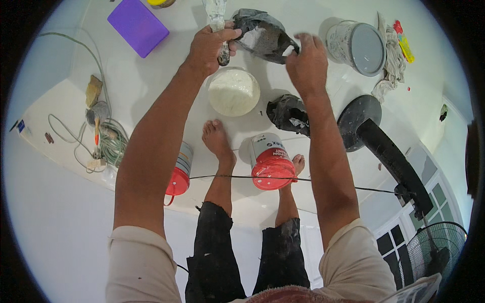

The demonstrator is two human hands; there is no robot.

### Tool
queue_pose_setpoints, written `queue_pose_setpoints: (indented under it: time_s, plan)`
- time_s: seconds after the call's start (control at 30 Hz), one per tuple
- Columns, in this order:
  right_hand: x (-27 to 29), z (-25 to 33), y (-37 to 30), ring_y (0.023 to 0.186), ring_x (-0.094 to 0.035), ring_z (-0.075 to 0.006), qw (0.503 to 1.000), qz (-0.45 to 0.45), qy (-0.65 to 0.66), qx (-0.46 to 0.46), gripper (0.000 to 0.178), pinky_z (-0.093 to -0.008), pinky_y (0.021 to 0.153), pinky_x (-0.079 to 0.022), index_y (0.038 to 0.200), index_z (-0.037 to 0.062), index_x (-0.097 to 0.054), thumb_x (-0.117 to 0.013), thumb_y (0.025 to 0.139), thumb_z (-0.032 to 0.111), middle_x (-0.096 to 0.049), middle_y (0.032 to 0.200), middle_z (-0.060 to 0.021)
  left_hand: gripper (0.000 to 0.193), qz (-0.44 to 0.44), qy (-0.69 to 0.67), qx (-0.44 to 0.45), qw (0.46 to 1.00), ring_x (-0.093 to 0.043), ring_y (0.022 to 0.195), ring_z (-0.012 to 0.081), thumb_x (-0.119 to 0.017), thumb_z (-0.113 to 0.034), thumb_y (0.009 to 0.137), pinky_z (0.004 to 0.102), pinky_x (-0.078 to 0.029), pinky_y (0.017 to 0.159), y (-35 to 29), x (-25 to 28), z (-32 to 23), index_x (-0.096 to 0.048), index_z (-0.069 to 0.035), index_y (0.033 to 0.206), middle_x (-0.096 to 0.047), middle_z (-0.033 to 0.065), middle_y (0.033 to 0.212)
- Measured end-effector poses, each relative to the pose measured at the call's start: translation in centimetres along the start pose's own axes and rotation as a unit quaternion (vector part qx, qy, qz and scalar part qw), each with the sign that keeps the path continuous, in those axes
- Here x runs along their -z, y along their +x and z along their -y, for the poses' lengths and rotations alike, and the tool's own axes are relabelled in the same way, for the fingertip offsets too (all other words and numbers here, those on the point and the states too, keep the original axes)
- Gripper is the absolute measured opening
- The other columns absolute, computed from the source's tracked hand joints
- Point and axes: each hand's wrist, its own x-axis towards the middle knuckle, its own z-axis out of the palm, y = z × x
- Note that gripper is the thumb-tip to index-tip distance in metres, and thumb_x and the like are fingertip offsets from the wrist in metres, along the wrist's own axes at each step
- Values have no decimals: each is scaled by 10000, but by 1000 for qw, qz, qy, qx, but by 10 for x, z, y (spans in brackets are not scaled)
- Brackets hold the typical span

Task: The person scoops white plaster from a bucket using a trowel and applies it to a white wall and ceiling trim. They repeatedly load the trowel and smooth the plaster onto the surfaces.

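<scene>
My left hand (209, 48) is closed around a white-smeared paintbrush (216, 14), whose dark handle end points down. Its thumb also pinches the rim of a black plastic bag (265, 38) with white material showing inside. On the bag's other side my right hand (308, 60), slightly blurred, grips the edge, so the bag hangs stretched between both hands. Just below them a round tub (234, 92) of creamy white paint or paste stands on the floor. Another crumpled black plastic bag (287, 113) lies beside my right forearm.
Red-and-white buckets (273, 161) (179, 174) stand near my feet. A grey-lidded bucket (367, 49) and a rag (394, 60) lie at far right, a purple box (138, 28) at far left. A coiled hose (112, 144), a black cable (242, 176) and a fan (437, 247) are around me.
</scene>
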Motion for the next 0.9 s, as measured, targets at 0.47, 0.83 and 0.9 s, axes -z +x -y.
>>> queue_pose_setpoints:
  time_s: [0.47, 0.83, 0.9]
  plan:
    - [-197, -16, 28, 945, -742, -323, 925, 322, -171, 103, 266, -440, 812, -604, 1114, 17, -751, -641, 980, 218, -772, 1070, -167, 359, 78, -37, 26, 996, -648, 575, 158, -759, -52, 873, 294, -540, 513, 16, 26, 13, -685, -27, 1224, -705, 71, 810]
    - [-147, -9, 31, 1186, -686, -292, 684, 242, 557, -404, 392, -442, 947, -603, 1390, 3, -633, -519, 1085, 220, -696, 1346, -178, 507, -66, 74, -31, 995, -667, 682, 148, -761, -69, 881, 302, -557, 590, -40, 73, 24, -663, -31, 1377, -727, 69, 1019]
    - [-117, 7, 35, 1154, -696, -304, 563, 204, 637, -485, 398, -454, 944, -607, 1416, -13, -597, -477, 1101, 200, -687, 1336, -205, 355, -121, 69, -52, 989, -656, 678, 159, -785, -38, 862, 314, -553, 602, -62, 76, 29, -734, 14, 1210, -709, 67, 891]
